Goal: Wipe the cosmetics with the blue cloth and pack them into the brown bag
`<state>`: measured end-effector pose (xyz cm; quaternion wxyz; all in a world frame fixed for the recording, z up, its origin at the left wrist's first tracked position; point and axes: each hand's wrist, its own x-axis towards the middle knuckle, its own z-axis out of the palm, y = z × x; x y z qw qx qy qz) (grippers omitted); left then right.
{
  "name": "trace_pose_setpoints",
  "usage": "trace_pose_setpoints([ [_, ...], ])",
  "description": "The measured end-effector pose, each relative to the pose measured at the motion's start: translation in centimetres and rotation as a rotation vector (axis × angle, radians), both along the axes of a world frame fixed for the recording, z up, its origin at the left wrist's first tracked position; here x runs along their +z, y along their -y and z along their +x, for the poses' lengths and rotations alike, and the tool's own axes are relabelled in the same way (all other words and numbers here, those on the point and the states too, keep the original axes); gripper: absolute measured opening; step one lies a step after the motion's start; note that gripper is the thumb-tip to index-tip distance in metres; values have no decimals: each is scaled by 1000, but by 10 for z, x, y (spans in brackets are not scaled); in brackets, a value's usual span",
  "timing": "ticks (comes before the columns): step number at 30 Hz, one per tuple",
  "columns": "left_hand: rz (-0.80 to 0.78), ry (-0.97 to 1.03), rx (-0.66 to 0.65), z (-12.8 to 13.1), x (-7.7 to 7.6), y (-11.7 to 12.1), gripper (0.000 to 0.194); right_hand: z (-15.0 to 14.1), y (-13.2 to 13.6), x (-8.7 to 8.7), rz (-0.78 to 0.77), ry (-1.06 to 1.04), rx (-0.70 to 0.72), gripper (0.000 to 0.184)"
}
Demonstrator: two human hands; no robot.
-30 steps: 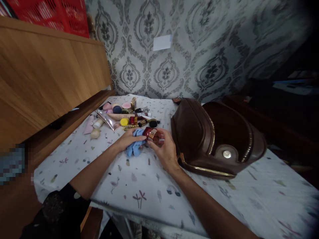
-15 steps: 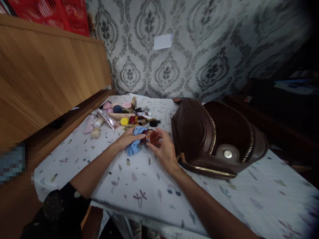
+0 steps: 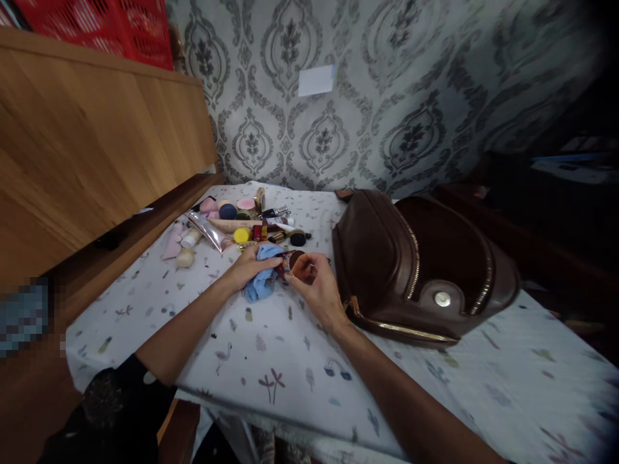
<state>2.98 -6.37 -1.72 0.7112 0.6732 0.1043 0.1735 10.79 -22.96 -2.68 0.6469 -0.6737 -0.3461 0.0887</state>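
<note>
My right hand [image 3: 320, 283]: fingers curved and clamped on the red jar [image 3: 298, 263], held just left of the brown bag [image 3: 374, 251], its round, coppery end turned toward the bag. My left hand [image 3: 245, 270]: clamped on the blue cloth [image 3: 260, 285], thumb at the jar's far end from the bag; cloth bunched against the jar. Next, left of the bag and beyond my hands, one group of cosmetics: black round case [image 3: 297, 239], nearest the bag; small red container [image 3: 260, 232]; yellow-lidded pot [image 3: 242, 235]; gold compact [image 3: 260, 200], upright; navy round item [image 3: 227, 212]; shiny pink tube [image 3: 211, 232], slanted; beige rounded item [image 3: 184, 259], among those farthest from the bag. The brown bag itself: lying open, gold zips, one silver-coloured snap. Under bag and cosmetics: printed tablecloth [image 3: 261, 361]. Behind the bag: patterned wall [image 3: 324, 138], bearing one white card [image 3: 316, 81]. Far left of the bag: wooden panel [image 3: 101, 135], red crate [image 3: 145, 32] above it.
</note>
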Motion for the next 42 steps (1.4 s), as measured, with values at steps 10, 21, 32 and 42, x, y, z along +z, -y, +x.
trace_pose_setpoints([
  [10, 479, 90, 57, -2, 7, 4, 31, 8, -3, -11, -49, 81, -114, 45],
  [21, 945, 317, -93, -4, 9, 17, 28, 13, 1, -15, -194, 298, -131, 51],
  [32, 618, 229, -97, -12, 24, 21, 18, 15, 0, -15, -216, 310, -143, 51],
  [42, 609, 156, 199, -4, 15, 13, 19, 12, -2, -13, -136, 138, -114, 47],
])
